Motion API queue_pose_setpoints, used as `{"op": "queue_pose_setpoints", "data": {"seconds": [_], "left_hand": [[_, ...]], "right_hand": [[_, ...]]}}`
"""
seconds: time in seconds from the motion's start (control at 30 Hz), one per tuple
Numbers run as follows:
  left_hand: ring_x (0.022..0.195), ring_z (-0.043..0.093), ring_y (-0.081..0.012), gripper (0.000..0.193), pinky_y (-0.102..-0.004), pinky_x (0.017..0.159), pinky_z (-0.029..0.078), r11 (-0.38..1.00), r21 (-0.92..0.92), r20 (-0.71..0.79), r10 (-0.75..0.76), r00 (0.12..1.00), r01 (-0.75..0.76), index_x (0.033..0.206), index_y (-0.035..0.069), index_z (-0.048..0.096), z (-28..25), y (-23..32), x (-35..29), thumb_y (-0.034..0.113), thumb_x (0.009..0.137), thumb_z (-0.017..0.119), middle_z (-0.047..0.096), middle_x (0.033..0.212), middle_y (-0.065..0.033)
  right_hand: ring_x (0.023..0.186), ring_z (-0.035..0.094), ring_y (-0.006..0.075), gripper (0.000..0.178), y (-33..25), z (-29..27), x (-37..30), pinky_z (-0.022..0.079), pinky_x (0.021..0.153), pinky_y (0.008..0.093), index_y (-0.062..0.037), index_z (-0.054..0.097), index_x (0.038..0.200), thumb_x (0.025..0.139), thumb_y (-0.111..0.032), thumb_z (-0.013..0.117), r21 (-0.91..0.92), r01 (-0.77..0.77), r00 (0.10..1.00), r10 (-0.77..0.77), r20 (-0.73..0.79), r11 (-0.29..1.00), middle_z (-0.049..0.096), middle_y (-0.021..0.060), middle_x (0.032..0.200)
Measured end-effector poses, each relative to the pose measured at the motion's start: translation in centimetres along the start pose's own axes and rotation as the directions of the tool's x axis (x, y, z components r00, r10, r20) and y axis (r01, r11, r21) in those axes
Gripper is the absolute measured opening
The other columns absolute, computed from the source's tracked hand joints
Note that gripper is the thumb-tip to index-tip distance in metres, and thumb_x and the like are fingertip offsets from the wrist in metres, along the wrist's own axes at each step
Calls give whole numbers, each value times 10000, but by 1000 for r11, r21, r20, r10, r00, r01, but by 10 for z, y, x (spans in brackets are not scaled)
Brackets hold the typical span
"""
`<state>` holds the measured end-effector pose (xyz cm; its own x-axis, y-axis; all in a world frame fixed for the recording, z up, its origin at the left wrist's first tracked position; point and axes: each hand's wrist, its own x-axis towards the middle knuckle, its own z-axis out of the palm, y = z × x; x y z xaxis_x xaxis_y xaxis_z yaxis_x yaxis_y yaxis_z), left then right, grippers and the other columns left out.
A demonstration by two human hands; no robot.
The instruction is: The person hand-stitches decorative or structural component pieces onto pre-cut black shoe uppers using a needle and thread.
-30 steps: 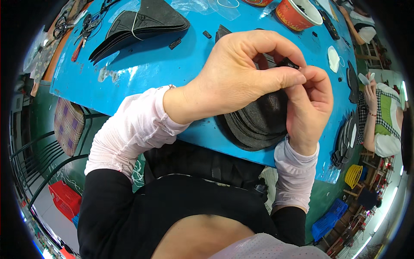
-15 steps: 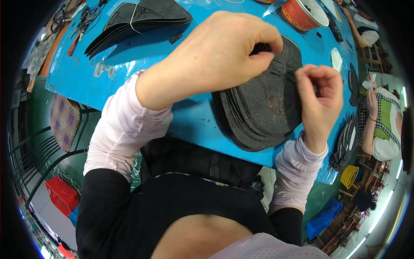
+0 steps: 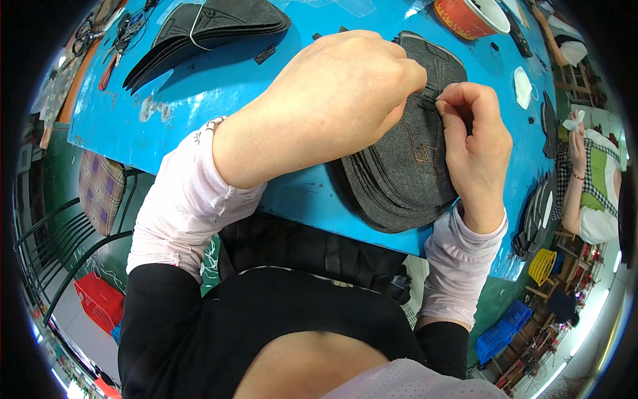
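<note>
Blue is the large table [image 3: 299, 199], with its surface worn in some places. On it, near the closer edge, lies a stack of dark grey felt-like pieces [image 3: 392, 189], rounded at the near end; the top piece carries orange stitching [image 3: 425, 154]. From this stack I count the directions. At ten o'clock there is a bundle of similar grey pieces [image 3: 242, 18], bound with a pale band [image 3: 193, 33]. The left hand [image 3: 352, 86] stands in the way: it covers the stack's upper left part, its fingers are bent, and I cannot tell what the fingertips hold. The right hand [image 3: 475, 133] is at two o'clock, over the stack's right edge, thumb and forefinger pressed together; what is between them is unclear. At one o'clock stands an orange-red bowl [image 3: 465, 21], at two o'clock lies a white mask [image 3: 522, 88], and near the bundle, a small black piece [image 3: 264, 54].
</note>
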<state>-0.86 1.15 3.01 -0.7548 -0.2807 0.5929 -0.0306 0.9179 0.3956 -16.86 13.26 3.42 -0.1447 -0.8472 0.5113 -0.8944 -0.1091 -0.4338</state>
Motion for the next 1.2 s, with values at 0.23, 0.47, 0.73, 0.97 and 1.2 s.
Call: {"op": "queue_pose_setpoints", "data": {"seconds": [0.23, 0.47, 0.73, 0.97, 1.2], "left_hand": [[792, 618, -298, 124, -387, 697, 501, 999, 30, 21, 31, 999, -32, 845, 28, 643, 6, -3, 0, 30, 722, 645, 631, 796, -115], [758, 599, -244, 71, -346, 650, 503, 976, 169, 34, 135, 990, -139, 736, 37, 648, 8, -1, -2, 65, 672, 639, 593, 736, -82], [744, 591, -217, 69, -318, 627, 491, 960, 225, 36, 162, 986, -166, 712, 35, 640, 8, 5, -2, 84, 665, 627, 563, 726, -77], [795, 566, -233, 242, -332, 690, 476, 971, 214, 133, 78, 988, -105, 937, 17, 664, 2, 6, -4, 70, 702, 642, 571, 849, -89], [709, 552, -205, 84, -299, 606, 471, 912, 353, 18, 217, 976, -209, 716, 43, 627, 8, 9, -3, 100, 655, 625, 529, 725, -58]], "right_hand": [[740, 591, 264, 196, -7, -3, 8, 475, 642, 353, -69, 539, 905, 765, 56, 599, -168, 94, 994, -82, 77, 981, 595, 77, 777], [721, 588, 252, 177, -9, -1, 6, 477, 628, 343, -69, 550, 898, 771, 43, 600, -235, 112, 992, -96, 79, 966, 599, 71, 768], [789, 620, 221, 204, 4, -15, -5, 489, 675, 295, -68, 678, 908, 744, 38, 617, 27, -182, 982, 183, -53, 983, 652, 64, 864], [785, 582, 209, 253, 2, -11, -4, 478, 681, 305, -83, 700, 876, 677, 49, 616, -191, 46, 998, -38, 47, 981, 630, 34, 863], [806, 590, 228, 230, -3, -8, -3, 486, 688, 319, -75, 686, 859, 678, 45, 612, -298, 163, 985, -138, 103, 941, 629, 40, 889]]}}
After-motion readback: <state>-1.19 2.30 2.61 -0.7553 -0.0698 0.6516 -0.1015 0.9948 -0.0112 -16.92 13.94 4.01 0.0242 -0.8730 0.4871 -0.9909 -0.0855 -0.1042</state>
